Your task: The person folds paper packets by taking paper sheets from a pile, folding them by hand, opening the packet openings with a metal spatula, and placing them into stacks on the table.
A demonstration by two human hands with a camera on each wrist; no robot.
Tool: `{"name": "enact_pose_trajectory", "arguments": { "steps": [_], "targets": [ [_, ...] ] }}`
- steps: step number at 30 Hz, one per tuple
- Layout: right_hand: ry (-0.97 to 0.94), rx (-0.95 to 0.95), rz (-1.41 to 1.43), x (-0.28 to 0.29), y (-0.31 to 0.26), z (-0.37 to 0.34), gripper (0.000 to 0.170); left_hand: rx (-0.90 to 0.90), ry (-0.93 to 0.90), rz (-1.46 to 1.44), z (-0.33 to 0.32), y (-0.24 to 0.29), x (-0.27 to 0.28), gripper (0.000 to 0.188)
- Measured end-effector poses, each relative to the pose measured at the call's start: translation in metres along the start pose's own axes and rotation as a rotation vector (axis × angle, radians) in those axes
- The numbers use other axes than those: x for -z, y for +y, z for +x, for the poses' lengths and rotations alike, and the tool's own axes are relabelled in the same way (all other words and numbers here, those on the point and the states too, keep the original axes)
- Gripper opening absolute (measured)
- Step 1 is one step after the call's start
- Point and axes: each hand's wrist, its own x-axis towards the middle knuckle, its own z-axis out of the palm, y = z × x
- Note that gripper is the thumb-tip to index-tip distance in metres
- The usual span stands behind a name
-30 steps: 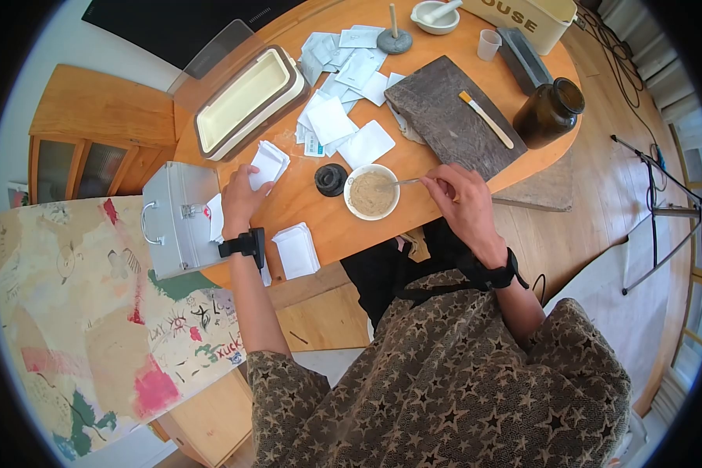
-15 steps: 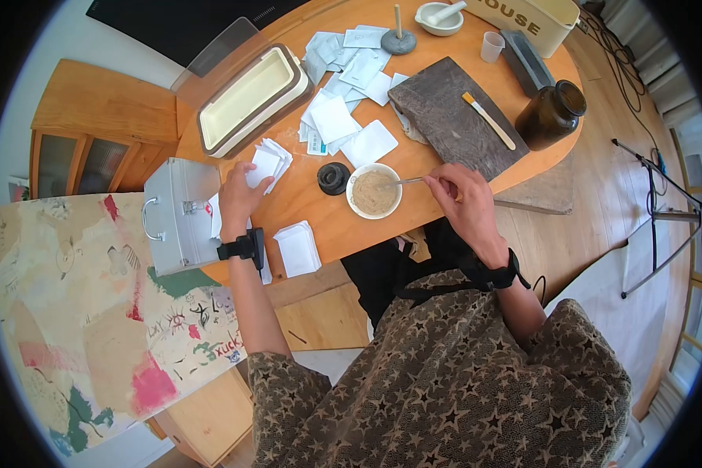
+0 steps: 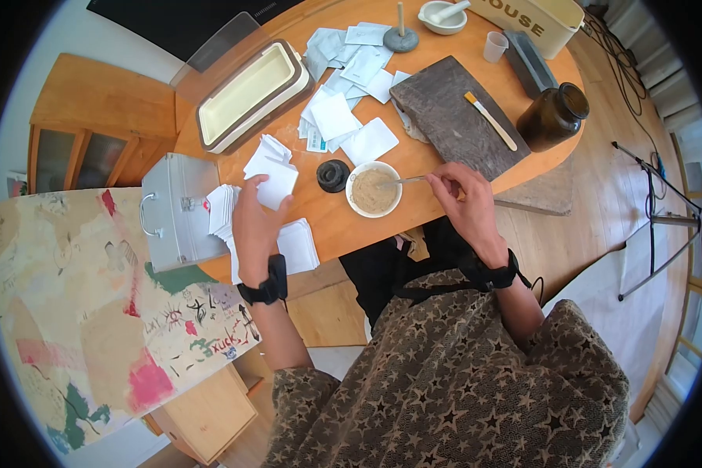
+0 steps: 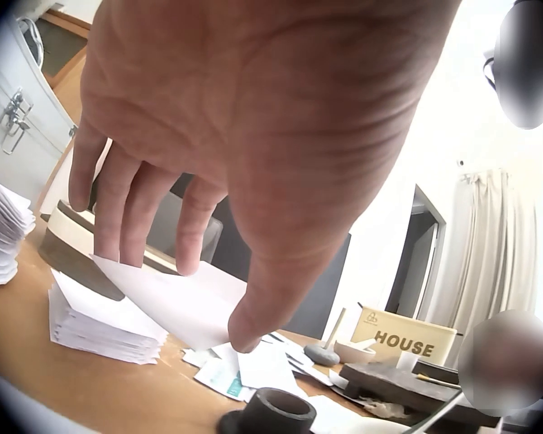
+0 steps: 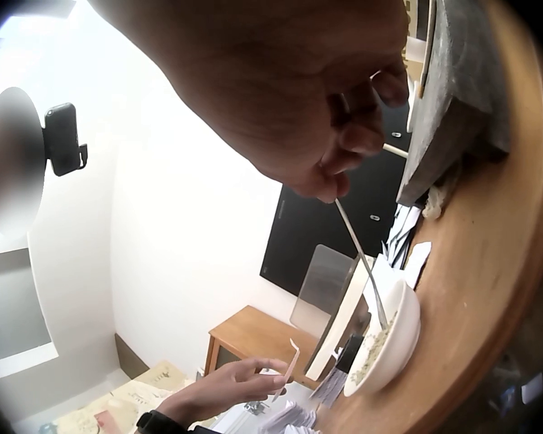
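In the head view the left hand (image 3: 259, 226) pinches a white paper packet (image 3: 278, 186) between thumb and fingers, above the wooden table. The left wrist view shows that packet (image 4: 185, 303) bowed between thumb and fingertips, with a stack of packets (image 4: 104, 325) beyond it. The right hand (image 3: 466, 207) pinches a thin metal utensil (image 5: 357, 244), whose lower end rests in a white bowl (image 3: 355, 204) of beige, grainy material. Left of the bowl stands a small dark round container (image 3: 332, 176). More packets (image 3: 299, 243) lie beside the left hand.
A silver case (image 3: 181, 214) stands left of the hands. Behind are a cream box (image 3: 249, 97), scattered packets (image 3: 334, 117), a dark slab (image 3: 444, 117) carrying a brush (image 3: 491, 122), and a brown jar (image 3: 552, 117). The table's near edge runs close to the bowl.
The left hand has moved right and toward the body, with one packet now held apart from the stack. More packets beside the case have come into view. The right hand has barely moved.
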Motion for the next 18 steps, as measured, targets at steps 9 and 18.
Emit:
{"name": "enact_pose_trajectory", "arguments": {
  "steps": [9, 18],
  "targets": [
    [-0.013, -0.095, 0.192, 0.009, -0.024, 0.005, 0.01, -0.033, 0.01, 0.002, -0.063, 0.048, -0.027, 0.056],
    [-0.072, -0.078, 0.232, 0.007, -0.035, 0.006, 0.01, -0.033, 0.0, -0.023, -0.078, 0.078, -0.035, 0.058]
  ]
}}
